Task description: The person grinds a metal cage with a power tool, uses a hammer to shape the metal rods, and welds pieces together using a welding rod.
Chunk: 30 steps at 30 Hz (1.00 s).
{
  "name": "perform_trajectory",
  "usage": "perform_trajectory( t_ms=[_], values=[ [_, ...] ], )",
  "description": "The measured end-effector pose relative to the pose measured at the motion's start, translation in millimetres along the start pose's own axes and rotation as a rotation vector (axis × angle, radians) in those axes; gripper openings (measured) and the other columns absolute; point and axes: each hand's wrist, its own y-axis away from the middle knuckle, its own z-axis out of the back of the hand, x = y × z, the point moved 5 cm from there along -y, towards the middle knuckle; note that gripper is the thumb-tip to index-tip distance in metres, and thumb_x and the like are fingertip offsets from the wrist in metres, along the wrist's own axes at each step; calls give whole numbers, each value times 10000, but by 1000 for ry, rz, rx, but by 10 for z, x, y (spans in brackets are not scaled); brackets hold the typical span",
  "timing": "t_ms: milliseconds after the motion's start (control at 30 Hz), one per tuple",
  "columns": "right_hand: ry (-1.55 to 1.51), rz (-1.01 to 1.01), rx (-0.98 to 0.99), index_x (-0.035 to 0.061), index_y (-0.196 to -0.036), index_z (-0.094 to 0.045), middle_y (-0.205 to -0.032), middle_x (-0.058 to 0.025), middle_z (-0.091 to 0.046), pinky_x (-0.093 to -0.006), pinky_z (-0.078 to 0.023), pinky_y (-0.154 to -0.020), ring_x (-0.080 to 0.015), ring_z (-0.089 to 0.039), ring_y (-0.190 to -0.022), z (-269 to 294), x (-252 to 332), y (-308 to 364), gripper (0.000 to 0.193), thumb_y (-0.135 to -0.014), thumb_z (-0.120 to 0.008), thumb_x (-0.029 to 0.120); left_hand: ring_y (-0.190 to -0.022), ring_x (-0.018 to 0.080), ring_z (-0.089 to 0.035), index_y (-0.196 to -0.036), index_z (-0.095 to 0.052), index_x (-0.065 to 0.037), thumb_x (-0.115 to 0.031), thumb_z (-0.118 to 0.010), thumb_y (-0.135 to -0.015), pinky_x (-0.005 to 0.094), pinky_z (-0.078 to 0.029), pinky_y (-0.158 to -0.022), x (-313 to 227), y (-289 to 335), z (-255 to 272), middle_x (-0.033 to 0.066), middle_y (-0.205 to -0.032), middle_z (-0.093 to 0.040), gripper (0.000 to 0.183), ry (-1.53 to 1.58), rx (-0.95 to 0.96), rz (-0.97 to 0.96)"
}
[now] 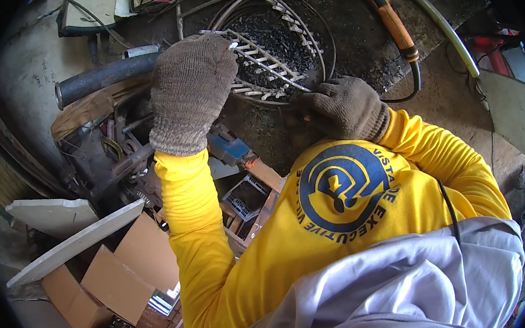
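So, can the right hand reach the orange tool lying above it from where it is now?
Probably yes. The right hand rests at the wire frame's lower edge, and the orange tool lies on the bench beyond it with nothing visible between them.

the left hand (190, 92), in a grey knitted glove, is gripping the left side of a round wire grille (269, 52) with pale cross bars. the right hand (344, 108), gloved too, is pressing on its lower rim. an orange power tool (386, 15) is lying on the dark worktop (352, 52) just beside it, and a dark pipe (104, 78) is lying to the left, above an open cardboard box (118, 286).
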Motion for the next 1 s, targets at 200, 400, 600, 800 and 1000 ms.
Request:
perform_trajectory(
  t_ms=[200, 400, 600, 800, 1000],
  values=[
    [-44, -5, -19, 170, -1161, -660, -956, -89, -665, -445, -551, -717, -323, -684, -827, -9, -2, 17, 309, -876, -673, 288, -925, 367, -700, -1006, -727, -34, -197, -669, -894, 435, -549, -850, 32, 109, 67, 174, -971, -727, 206, -55, 83, 26],
    [-27, 16, -37, 163, -1164, -658, -965, -92, -666, -450, -551, -719, -328, -684, -831, 2, 2, 11, 300, -888, -663, 279, -925, 361, -701, -1010, -724, -23, -197, -681, -888, 430, -549, -846, -36, 52, 56, 174, -968, -724, 217, -24, -4, 2],
    [-33, 15, -42, 159, -1161, -657, -969, -93, -668, -449, -555, -711, -327, -685, -832, -2, 8, 18, 302, -884, -668, 277, -917, 363, -701, -1013, -724, -17, -208, -695, -874, 427, -551, -840, 19, 148, 60, 171, -955, -723, 238, -31, 95, 33],
    [-7, 10, -39, 150, -1158, -660, -966, -96, -674, -447, -559, -716, -330, -686, -838, -9, 0, 17, 299, -885, -666, 269, -939, 344, -710, -1003, -743, -29, -218, -697, -872, 430, -553, -870, -150, 88, 17, 167, -975, -735, 234, 87, -11, -9],
    [-52, 20, -47, 142, -1159, -664, -956, -104, -675, -448, -559, -729, -329, -689, -859, -5, 1, 25, 299, -890, -662, 272, -945, 346, -709, -1004, -748, -39, -228, -691, -873, 437, -552, -880, -156, 88, -46, 166, -978, -734, 237, -46, -8, -41]
  ],
)
